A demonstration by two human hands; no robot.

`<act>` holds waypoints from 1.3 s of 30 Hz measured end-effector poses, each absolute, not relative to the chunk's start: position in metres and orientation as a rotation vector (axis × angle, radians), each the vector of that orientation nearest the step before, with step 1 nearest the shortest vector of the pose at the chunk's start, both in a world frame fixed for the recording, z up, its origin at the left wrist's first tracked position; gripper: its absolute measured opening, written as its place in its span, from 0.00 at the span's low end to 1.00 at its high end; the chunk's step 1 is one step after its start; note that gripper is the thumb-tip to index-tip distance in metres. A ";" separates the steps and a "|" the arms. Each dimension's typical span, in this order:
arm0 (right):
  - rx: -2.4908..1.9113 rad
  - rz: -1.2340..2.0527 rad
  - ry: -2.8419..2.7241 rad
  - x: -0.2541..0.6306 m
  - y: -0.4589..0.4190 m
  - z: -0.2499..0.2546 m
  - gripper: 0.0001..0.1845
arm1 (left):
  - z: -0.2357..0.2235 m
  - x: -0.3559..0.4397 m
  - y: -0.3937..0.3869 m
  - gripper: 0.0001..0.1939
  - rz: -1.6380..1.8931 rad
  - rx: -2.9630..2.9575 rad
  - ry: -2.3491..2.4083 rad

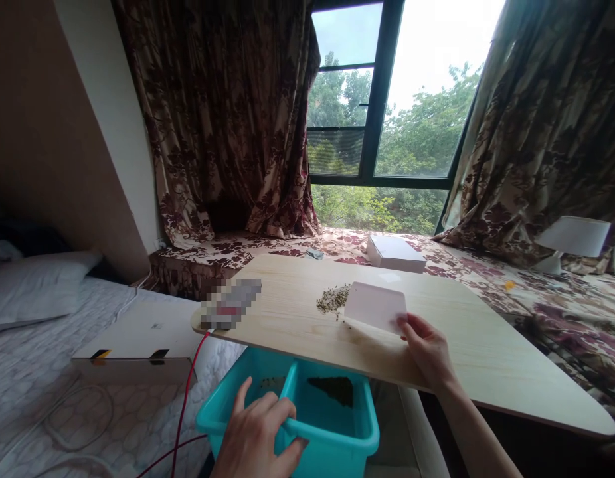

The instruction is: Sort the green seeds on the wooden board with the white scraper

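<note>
My right hand (pixel 427 345) pinches the near right corner of a thin white rectangular plastic board (pixel 374 305) over the table. The board's left edge meets a loose heap of small greenish beans or seeds (pixel 333 299); a few lie scattered in front of it. Below the table edge is a teal two-compartment bin (pixel 332 435). My left hand (pixel 260 431) grips the bin at its near rim by the divider, index finger raised. Dark greenish contents (pixel 337 390) lie in the right compartment, and a few small grains (pixel 272 383) show in the left one.
A pixelated device (pixel 230 305) with a red cable (pixel 185 398) lies at the left end of the pale wooden table (pixel 287 279). A white box (pixel 396 252) and a lamp (pixel 571 239) stand on the window ledge. A flat white carton (pixel 138 335) rests on the bed.
</note>
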State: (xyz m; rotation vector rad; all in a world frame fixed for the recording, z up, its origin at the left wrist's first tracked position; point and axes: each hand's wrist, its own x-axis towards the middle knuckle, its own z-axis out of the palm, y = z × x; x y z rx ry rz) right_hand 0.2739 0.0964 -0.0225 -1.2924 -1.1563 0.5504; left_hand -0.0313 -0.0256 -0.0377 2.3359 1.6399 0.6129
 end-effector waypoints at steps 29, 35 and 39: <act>-1.248 0.612 -1.204 0.263 0.097 -0.016 0.16 | -0.045 -0.039 -0.019 0.03 0.595 2.363 1.623; -1.284 0.544 -1.260 0.263 0.095 -0.021 0.15 | -0.049 -0.040 -0.020 0.04 0.676 2.385 1.604; -1.298 0.540 -1.276 0.264 0.095 -0.021 0.14 | -0.050 -0.040 -0.021 0.05 0.658 2.379 1.621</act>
